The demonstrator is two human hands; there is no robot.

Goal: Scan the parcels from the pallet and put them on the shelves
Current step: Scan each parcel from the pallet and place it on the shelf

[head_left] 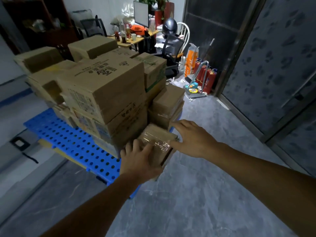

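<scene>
- Left hand (138, 159) — laid flat on the taped parcel (158, 136), fingers relaxed, nothing grasped.
- Right hand (190, 139) — spread, released, thumb at the parcel's right edge.
- Parcel sits at the pallet (71, 146) corner.

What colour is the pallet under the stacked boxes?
Blue, with rows of round holes; the pallet shows best in the head view.

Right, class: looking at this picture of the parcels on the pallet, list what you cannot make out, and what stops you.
All in the head view:
1. Small taped parcel: any label is lost to blur and tape glare.
2. Left hand: its thumb is hidden, so its grip is unclear.
3. Blue pallet: far side hidden by stacked boxes.
4. Print on those boxes: too blurred to read.
</scene>
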